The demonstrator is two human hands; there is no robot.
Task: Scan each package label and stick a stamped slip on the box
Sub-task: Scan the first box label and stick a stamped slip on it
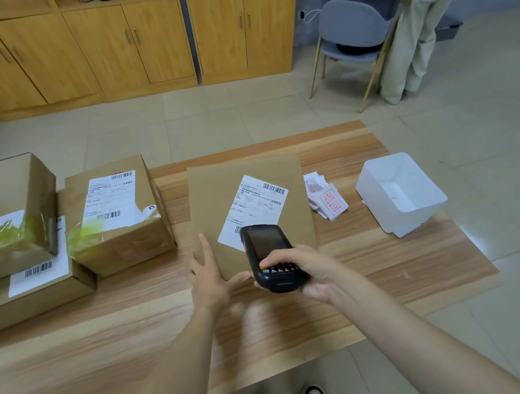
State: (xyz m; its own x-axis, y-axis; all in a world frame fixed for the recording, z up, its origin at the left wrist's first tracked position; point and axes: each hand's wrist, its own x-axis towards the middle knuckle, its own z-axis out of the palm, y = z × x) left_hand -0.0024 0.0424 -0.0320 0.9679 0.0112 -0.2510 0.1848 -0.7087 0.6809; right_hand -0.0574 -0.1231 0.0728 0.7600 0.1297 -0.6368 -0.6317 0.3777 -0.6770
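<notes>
Nearest the person, a broad stretch of the wooden table (104, 345) spreads under both forearms, giving room to draw a parcel back or turn it. The right hand (306, 272) is wrapped round the lower body of a black handheld scanner (268, 254), with the thumb on its keypad. The head of the device is held over the near corner of the shipping label (253, 205), where a barcode shows. The left hand (207, 272) lies flat, its fingers straight and spread, pressing on the near left corner of the flat brown box (214, 201). That box sits in the middle of the table with the label face up. This looks like the scanning step for this box. Whether the read has registered cannot be told, as the screen is dark and blurred.

The next move would likely call for reaching right to the loose pile of stamped slips (327, 200), just beside the box's right edge, and lifting one alone. They overlap, so two may come away together. Beyond them a white plastic bin (400, 193) stands near the table's right edge, where a careless sweep could nudge it off. To the left, the stacked parcels (116, 218) stand close by the box, leaving little slack on that side. Farther off are the tiled floor (203, 120), a grey chair (354, 30), a standing person (421, 15) and wooden cabinets (127, 43).
</notes>
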